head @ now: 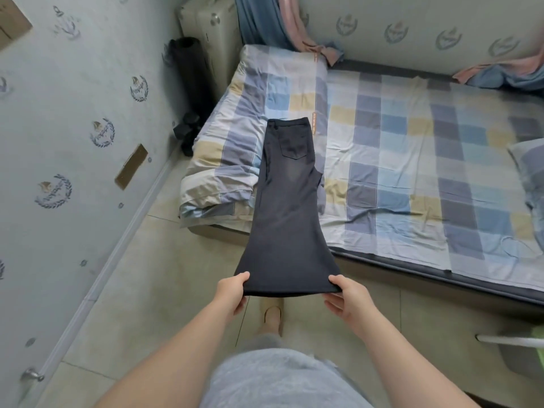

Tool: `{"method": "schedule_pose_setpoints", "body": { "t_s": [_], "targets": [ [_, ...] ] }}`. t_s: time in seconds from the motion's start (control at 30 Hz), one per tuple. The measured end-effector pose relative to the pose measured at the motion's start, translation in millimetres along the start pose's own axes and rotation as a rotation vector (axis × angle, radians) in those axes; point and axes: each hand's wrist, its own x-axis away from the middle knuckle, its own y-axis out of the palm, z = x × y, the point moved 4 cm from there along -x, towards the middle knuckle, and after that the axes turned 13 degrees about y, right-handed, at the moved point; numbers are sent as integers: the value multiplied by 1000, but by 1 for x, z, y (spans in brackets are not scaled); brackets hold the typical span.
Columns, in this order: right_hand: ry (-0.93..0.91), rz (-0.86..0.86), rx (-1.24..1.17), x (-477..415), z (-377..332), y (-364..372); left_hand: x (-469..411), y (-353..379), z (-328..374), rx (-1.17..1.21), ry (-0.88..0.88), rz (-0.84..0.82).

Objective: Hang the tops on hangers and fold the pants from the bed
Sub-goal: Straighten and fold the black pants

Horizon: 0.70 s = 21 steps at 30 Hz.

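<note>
A pair of dark grey flared pants [287, 207] lies folded lengthwise, one leg on the other, with a back pocket facing up. Its waistband rests on the folded checked quilt [235, 148] at the foot of the bed [412, 160]. The legs stretch off the bed edge toward me. My left hand [232, 293] grips the left corner of the hem. My right hand [347, 298] grips the right corner. The hem is held taut in the air above the floor.
A checked sheet covers the bed, with a pillow [530, 169] at the right edge. Blue and pink curtains [282, 22] hang at the far wall. A suitcase [212, 28] and a black rolled mat [188, 66] stand in the corner. A white bar [509, 341] juts in at lower right.
</note>
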Motion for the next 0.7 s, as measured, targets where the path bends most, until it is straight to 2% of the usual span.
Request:
{"method": "schedule_pose_setpoints", "body": {
  "t_s": [0.2,0.37,0.5,0.7],
  "targets": [
    [135,16,88,21,99,-29,58,-41,-82,-163,-106,-15],
    [218,7,161,31,141,-40,80,-63,-112,-256,-185,-61],
    [203,2,171,33,133,-35,80,-64,-104,-224,-184,-50],
    [130,-6,78,23,67,-9,46,-43,-48,-82,-122,-26]
  ]
}}
